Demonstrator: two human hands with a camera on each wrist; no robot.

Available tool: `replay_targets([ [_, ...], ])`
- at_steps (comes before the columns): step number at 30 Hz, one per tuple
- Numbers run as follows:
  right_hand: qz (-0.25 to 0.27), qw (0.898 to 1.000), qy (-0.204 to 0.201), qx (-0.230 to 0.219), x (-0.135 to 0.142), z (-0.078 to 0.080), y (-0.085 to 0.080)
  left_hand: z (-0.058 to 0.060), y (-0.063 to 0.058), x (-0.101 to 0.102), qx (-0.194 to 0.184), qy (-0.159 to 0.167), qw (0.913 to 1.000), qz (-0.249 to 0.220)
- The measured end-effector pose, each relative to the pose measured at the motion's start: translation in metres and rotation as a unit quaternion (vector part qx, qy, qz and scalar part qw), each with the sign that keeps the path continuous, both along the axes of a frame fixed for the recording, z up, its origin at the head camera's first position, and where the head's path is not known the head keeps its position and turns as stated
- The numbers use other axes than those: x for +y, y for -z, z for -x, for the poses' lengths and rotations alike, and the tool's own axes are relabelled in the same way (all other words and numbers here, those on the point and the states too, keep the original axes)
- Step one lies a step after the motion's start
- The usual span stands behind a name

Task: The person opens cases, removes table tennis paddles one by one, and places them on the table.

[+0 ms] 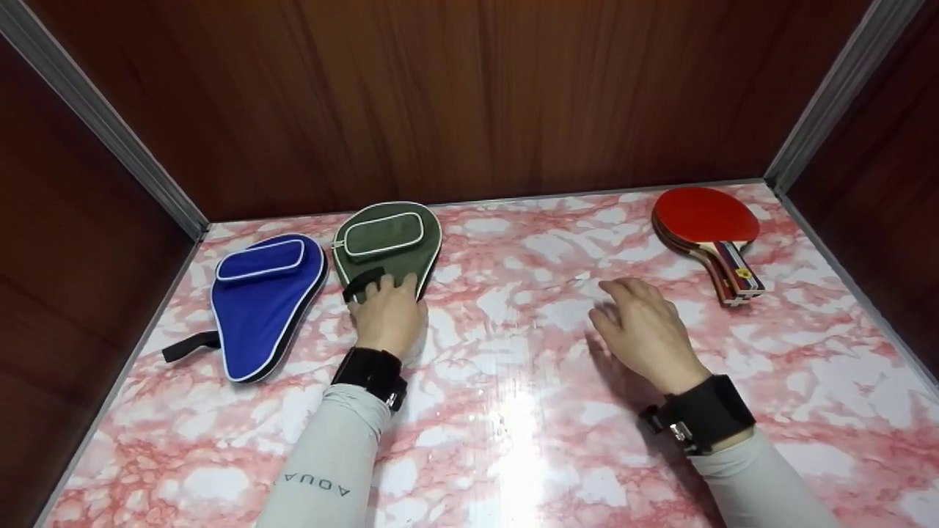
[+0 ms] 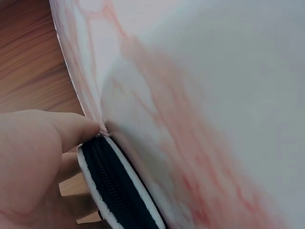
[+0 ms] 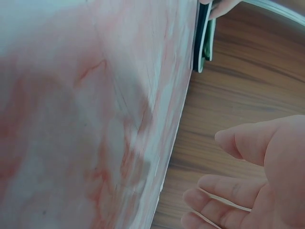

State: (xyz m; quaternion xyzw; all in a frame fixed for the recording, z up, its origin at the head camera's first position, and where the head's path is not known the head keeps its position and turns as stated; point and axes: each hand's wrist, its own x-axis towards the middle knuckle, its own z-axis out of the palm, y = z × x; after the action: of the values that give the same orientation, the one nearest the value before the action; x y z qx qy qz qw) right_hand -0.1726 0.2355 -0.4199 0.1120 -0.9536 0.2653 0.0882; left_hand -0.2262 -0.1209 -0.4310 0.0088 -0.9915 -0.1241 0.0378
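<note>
The green table tennis paddle case (image 1: 389,268), with white piping and a small front pocket, lies flat near the back wall. My left hand (image 1: 389,315) grips its narrow lower end, fingers over the top beside a black strap. In the left wrist view, the thumb is at the zippered edge (image 2: 119,186) of the case. Held over the tabletop right of centre, my right hand (image 1: 645,334) has nothing in it, its fingers loosely bent. The right wrist view also catches the case's side (image 3: 204,45) at the top.
A blue paddle case (image 1: 257,312) with a black strap lies to the left. Stacked table tennis paddles (image 1: 706,214), red rubber uppermost, lie at the back right with handles towards me. Brown wood-grain panels (image 1: 499,95) enclose the pink-and-white marbled tabletop (image 1: 506,352).
</note>
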Motion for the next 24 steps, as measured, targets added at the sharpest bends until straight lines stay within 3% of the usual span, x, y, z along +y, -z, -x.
replay_targets([
  [9,0.0,1.0,-0.006,0.0,0.0,-0.003,-0.002,-0.014,-0.018,-0.018,0.088,0.021,0.9959,-0.005],
  [15,-0.003,1.0,-0.009,-0.002,-0.002,-0.004,-0.004,-0.021,-0.02,-0.056,0.137,-0.01,0.9904,-0.007],
  [19,-0.004,1.0,-0.015,-0.001,-0.005,-0.005,-0.005,-0.029,-0.016,-0.083,0.124,-0.052,0.9909,-0.007],
  [24,0.0,1.0,-0.02,0.003,-0.009,-0.007,-0.004,-0.037,-0.01,-0.116,0.062,-0.11,0.992,0.001],
])
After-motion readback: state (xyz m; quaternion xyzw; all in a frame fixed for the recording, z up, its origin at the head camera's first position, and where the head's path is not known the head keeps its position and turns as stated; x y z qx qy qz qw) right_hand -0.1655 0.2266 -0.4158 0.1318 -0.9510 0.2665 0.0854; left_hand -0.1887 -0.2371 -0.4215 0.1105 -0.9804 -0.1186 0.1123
